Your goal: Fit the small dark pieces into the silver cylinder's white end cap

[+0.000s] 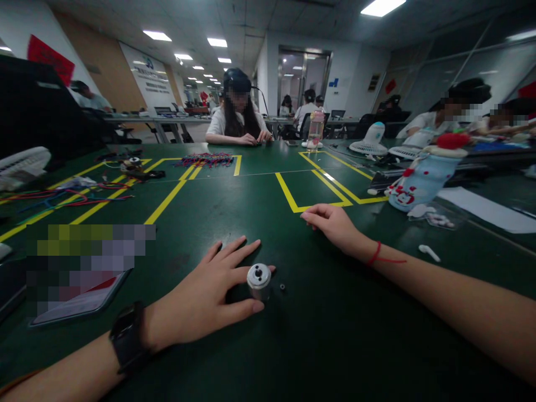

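Note:
A small silver cylindrical motor (258,282) stands upright on the green table, its round end face with a dark central hub turned up. My left hand (209,285) lies low around it, thumb against the near side and index finger passing behind; the other fingers are spread on the tabletop. Just right of the motor rests a tiny dark metal ring (282,287), apart from it. Further off to the right, my right hand (335,226) is closed, fingertips bent together above the table; whatever they may pinch is hidden.
At left lie a phone-like slab (84,304), loose coloured wires (79,195) and a small assembly (136,166). Bundled wires (205,160) sit further back, near a seated person (238,117). A blue cup (422,176), a white earbud (429,252) and small fans (371,142) stand right.

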Demonstrator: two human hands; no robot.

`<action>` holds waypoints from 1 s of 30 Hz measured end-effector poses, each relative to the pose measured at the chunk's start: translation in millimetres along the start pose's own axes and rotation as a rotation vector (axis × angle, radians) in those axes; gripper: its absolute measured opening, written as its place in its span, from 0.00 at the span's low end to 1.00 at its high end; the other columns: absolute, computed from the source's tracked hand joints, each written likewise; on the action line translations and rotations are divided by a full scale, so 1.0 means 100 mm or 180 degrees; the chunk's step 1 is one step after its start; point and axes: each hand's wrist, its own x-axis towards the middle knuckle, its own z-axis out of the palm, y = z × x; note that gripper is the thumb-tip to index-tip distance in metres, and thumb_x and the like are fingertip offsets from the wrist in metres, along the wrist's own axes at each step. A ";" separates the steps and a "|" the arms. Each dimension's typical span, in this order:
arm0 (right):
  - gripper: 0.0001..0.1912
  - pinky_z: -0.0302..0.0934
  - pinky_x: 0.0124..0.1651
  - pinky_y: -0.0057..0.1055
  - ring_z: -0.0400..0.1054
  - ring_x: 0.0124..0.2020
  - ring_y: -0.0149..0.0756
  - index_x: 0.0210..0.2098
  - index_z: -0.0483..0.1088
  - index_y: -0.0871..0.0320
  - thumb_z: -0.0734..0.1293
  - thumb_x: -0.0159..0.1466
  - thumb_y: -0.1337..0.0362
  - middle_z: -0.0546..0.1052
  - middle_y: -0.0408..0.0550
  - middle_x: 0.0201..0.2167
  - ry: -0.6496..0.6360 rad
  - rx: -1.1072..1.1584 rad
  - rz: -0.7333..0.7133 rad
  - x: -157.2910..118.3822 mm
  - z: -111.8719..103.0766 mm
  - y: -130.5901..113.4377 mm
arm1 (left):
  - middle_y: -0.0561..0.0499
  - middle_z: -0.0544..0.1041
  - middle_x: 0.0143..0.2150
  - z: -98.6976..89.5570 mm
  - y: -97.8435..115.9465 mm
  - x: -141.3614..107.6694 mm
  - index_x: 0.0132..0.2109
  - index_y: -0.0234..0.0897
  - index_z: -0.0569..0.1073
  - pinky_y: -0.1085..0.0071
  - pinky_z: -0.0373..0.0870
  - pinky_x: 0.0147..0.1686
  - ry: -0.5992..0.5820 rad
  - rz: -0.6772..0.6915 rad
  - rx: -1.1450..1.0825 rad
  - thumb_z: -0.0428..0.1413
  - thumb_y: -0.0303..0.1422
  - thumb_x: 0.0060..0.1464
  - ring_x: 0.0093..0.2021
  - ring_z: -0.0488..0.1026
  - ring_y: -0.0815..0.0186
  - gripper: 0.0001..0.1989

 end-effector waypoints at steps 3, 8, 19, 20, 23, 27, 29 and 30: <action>0.14 0.58 0.33 0.30 0.64 0.28 0.30 0.35 0.74 0.63 0.67 0.59 0.57 0.74 0.46 0.28 -0.0087 -0.0023 -0.0020 -0.02 0.00 -0.01 | 0.59 0.43 0.72 0.00 0.00 0.00 0.65 0.63 0.56 0.35 0.40 0.61 -0.0030 0.0005 0.0045 0.50 0.52 0.60 0.70 0.41 0.44 0.27; 0.13 0.56 0.32 0.29 0.63 0.28 0.30 0.37 0.75 0.61 0.69 0.59 0.58 0.73 0.44 0.28 -0.1145 -0.0591 -0.0468 -0.15 0.01 -0.19 | 0.59 0.42 0.72 0.00 0.00 0.01 0.65 0.64 0.55 0.35 0.40 0.61 -0.0048 -0.0006 0.0073 0.50 0.52 0.60 0.70 0.40 0.45 0.28; 0.08 0.56 0.34 0.27 0.63 0.30 0.28 0.36 0.76 0.59 0.70 0.60 0.61 0.71 0.44 0.32 -0.1757 -0.0610 -0.1302 -0.38 0.21 -0.47 | 0.59 0.42 0.72 0.02 -0.01 0.02 0.63 0.62 0.60 0.35 0.40 0.62 -0.0034 0.0022 0.0100 0.49 0.52 0.60 0.70 0.39 0.47 0.25; 0.09 0.57 0.32 0.26 0.63 0.30 0.27 0.37 0.75 0.60 0.69 0.60 0.61 0.70 0.44 0.32 -0.1557 -0.0466 -0.1252 -0.39 0.22 -0.51 | 0.59 0.42 0.72 0.02 -0.01 0.01 0.62 0.62 0.61 0.35 0.40 0.62 -0.0020 0.0021 0.0092 0.50 0.52 0.60 0.70 0.39 0.47 0.24; 0.08 0.59 0.33 0.26 0.62 0.30 0.28 0.37 0.74 0.60 0.70 0.60 0.62 0.70 0.44 0.32 -0.1140 -0.0290 -0.1298 -0.45 0.28 -0.65 | 0.58 0.42 0.72 0.03 -0.01 0.00 0.61 0.61 0.63 0.35 0.39 0.62 -0.0001 0.0035 0.0078 0.50 0.52 0.60 0.70 0.39 0.46 0.23; 0.07 0.59 0.33 0.26 0.62 0.30 0.27 0.37 0.75 0.59 0.69 0.60 0.63 0.70 0.44 0.33 -0.1085 -0.0299 -0.1443 -0.54 0.41 -0.77 | 0.57 0.44 0.72 0.03 -0.01 -0.01 0.63 0.61 0.61 0.35 0.40 0.62 0.0029 0.0067 0.0081 0.50 0.51 0.60 0.70 0.40 0.47 0.24; 0.07 0.59 0.32 0.25 0.62 0.30 0.27 0.37 0.74 0.59 0.69 0.60 0.64 0.70 0.44 0.33 -0.1081 -0.0302 -0.1411 -0.57 0.46 -0.79 | 0.56 0.45 0.72 0.04 -0.01 -0.01 0.64 0.61 0.59 0.35 0.40 0.62 0.0076 0.0076 0.0051 0.51 0.51 0.60 0.70 0.41 0.47 0.26; 0.06 0.59 0.32 0.25 0.62 0.29 0.27 0.37 0.74 0.60 0.69 0.60 0.64 0.70 0.44 0.33 -0.1083 -0.0311 -0.1397 -0.58 0.47 -0.79 | 0.56 0.46 0.72 0.04 -0.01 -0.02 0.64 0.61 0.59 0.35 0.40 0.62 0.0097 0.0080 0.0032 0.51 0.51 0.60 0.70 0.41 0.46 0.26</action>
